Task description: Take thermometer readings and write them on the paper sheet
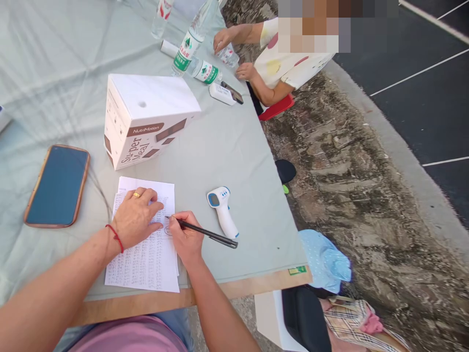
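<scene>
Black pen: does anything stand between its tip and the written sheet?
Nothing visible does: the right hand holds the black pen with its tip over the written sheet; the left hand lies to the tip's left.

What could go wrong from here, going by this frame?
The written sheets lie close to the table's near edge, with the left hand resting on them; if that hand lifted, they might shift or slide off.

The rear end of the pen in the right hand sticks out near the handle of the white thermometer, so a wide swing could nudge it.
</scene>
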Demonstrator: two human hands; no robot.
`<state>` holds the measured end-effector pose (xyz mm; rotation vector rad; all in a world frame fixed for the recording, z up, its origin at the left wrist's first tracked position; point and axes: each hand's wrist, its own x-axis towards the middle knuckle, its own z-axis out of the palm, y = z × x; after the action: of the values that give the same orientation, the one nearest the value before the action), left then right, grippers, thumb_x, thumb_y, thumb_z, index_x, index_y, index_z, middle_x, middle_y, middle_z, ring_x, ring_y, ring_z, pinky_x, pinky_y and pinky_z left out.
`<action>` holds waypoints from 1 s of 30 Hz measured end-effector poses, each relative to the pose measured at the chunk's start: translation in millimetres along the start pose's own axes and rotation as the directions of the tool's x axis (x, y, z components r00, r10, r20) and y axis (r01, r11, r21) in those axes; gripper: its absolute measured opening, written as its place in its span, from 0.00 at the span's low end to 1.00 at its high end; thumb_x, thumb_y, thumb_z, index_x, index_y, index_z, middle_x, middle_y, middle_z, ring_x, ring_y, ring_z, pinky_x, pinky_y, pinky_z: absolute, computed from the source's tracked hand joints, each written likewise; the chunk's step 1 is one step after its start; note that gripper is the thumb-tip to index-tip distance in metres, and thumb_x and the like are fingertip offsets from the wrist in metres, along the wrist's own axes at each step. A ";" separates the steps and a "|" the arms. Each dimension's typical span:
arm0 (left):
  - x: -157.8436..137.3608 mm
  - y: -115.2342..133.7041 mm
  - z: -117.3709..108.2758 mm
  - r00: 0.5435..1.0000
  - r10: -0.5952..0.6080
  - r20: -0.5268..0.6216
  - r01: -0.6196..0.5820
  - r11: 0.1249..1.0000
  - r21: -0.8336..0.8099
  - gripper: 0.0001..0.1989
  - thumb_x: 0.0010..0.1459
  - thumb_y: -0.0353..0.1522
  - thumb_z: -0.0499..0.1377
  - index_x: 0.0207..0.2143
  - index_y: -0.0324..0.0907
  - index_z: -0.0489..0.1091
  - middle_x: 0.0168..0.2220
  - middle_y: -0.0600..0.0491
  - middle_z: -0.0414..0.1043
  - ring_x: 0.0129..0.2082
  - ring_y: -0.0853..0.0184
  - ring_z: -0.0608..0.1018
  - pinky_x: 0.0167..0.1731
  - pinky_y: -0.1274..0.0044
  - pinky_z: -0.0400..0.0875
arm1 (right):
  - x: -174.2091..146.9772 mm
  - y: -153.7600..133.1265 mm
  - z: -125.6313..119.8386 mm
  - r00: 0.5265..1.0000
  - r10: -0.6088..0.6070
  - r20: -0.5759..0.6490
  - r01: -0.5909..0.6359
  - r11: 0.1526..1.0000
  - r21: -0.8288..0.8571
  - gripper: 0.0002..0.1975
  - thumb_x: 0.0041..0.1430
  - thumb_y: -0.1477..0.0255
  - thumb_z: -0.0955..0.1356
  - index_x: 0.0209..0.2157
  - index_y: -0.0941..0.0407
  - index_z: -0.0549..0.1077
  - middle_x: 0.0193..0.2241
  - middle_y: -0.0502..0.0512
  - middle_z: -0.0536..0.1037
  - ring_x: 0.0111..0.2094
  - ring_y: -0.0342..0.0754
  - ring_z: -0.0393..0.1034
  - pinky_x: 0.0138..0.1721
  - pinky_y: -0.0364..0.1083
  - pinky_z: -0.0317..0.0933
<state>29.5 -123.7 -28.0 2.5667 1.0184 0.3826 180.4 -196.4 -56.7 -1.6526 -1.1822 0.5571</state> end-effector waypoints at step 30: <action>7.1 -21.8 -8.1 0.682 -0.600 -0.417 0.097 0.640 -0.763 0.15 0.52 0.33 0.60 0.39 0.44 0.57 0.39 0.53 0.59 0.38 0.68 0.69 0.35 0.72 0.73 | 29.3 29.4 -36.8 0.934 -0.299 0.194 0.352 0.861 -0.367 0.17 0.64 0.71 0.58 0.47 0.49 0.74 0.41 0.56 0.75 0.41 0.52 0.69 0.42 0.51 0.64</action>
<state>18.4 -102.1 -28.9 1.4614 1.2711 1.3174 234.8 -187.9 -63.3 -1.7099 -1.7223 0.2178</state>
